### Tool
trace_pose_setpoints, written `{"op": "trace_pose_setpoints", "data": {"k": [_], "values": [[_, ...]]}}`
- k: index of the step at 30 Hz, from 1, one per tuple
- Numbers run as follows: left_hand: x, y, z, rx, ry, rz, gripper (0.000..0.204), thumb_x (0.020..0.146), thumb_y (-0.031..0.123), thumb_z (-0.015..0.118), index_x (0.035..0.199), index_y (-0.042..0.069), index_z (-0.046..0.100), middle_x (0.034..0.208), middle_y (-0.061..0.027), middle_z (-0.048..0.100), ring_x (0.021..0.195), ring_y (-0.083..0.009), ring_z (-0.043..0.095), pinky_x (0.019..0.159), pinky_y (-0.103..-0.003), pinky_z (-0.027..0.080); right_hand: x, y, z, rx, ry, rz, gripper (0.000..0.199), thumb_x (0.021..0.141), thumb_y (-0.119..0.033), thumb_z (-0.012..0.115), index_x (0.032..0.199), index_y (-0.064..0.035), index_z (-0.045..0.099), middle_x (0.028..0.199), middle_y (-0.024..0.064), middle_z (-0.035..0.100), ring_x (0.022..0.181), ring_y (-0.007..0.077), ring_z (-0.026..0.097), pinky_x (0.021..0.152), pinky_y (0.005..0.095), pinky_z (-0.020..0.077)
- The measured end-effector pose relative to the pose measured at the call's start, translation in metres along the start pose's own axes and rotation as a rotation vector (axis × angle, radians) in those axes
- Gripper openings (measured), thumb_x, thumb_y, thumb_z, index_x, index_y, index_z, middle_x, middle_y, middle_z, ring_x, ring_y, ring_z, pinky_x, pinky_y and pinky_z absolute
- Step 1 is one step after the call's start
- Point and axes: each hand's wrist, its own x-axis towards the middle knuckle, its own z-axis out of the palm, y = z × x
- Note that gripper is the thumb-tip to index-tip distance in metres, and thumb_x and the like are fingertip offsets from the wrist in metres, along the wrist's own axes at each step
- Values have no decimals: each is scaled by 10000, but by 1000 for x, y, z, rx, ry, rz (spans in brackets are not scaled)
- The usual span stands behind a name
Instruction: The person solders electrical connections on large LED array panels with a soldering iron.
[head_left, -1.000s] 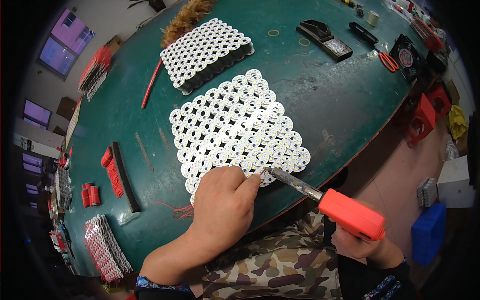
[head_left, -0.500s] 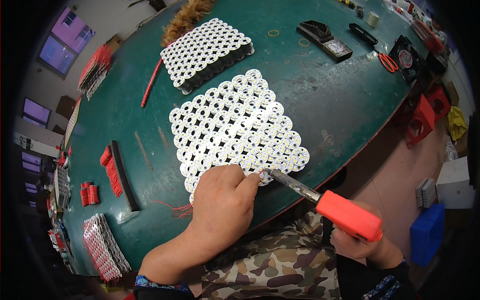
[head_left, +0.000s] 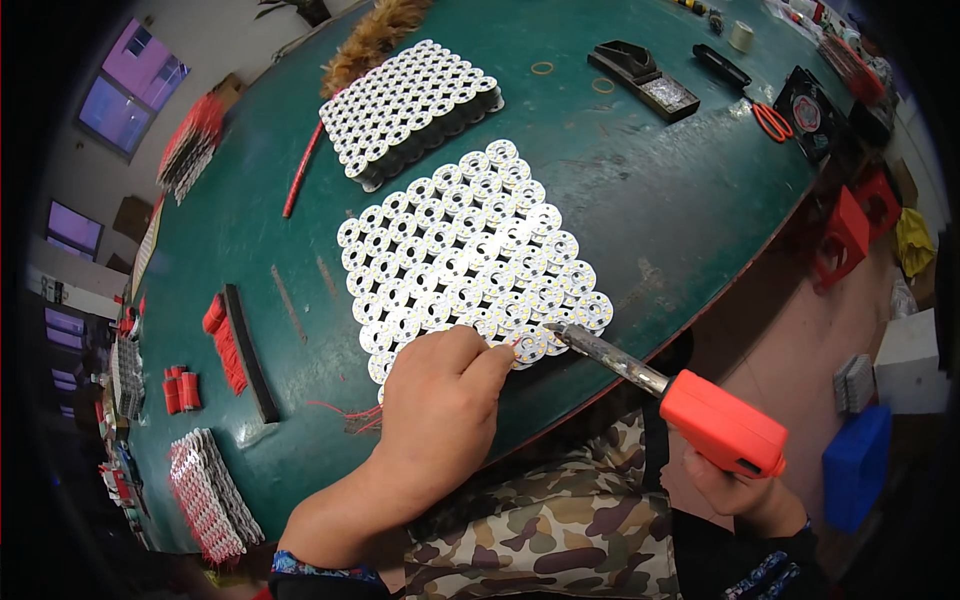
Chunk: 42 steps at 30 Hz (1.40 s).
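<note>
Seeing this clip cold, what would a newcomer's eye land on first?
Probably the bright white sheet of ring-shaped LED boards, mid-picture on the green table, partly covered by the left hand. Next, the orange-red soldering iron in the right hand at lower right, its tip over the sheet's near right part. Beyond the sheet, a thicker stack of similar boards stands out.

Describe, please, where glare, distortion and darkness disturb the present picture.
Head view: bright glare whitens the middle of the panel of round LED boards; head view: a pale sheen lies on the green tabletop right of it, whose front edge curves as in fisheye images; head view: corners go black, and details along the dim left rim are hard to read.
</note>
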Motion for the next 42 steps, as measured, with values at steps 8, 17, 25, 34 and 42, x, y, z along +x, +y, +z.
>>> {"op": "trace_pose_setpoints", "data": {"k": [8,17,25,34,42], "values": [[4,4,5,-21,107,71,218,736,-34,751,930,55,708,795,-61,617,724,-277,598,639,-405,454,7,-3,-6,-33,-22,-25,340,787,-91,743,1099,12,656,1019,158,695,801,316,713,741,384,585],[7,1,12,-41,102,105,194,724,-30,753,890,55,698,741,-53,589,677,-269,568,621,-407,428,-2,12,-1,80,-61,-64,549,811,-75,772,1268,49,494,1071,181,701,836,283,735,750,370,587],[6,0,14,-19,79,102,212,709,-31,730,900,60,707,747,-52,577,696,-267,561,619,-407,413,1,13,2,40,-76,-107,547,787,-67,793,1252,45,528,1114,193,685,832,295,733,753,376,591],[5,-1,14,-22,84,104,237,697,-46,705,911,57,711,764,-61,583,712,-276,565,629,-411,417,6,4,1,48,-73,-60,534,764,-35,802,1233,41,558,1043,185,709,794,283,727,687,350,577],[5,-1,14,-25,79,101,255,685,-58,705,913,58,712,763,-61,582,713,-275,566,629,-409,416,9,4,0,64,-61,-96,582,734,-11,804,1263,42,566,990,163,718,757,287,717,663,346,568]]}}
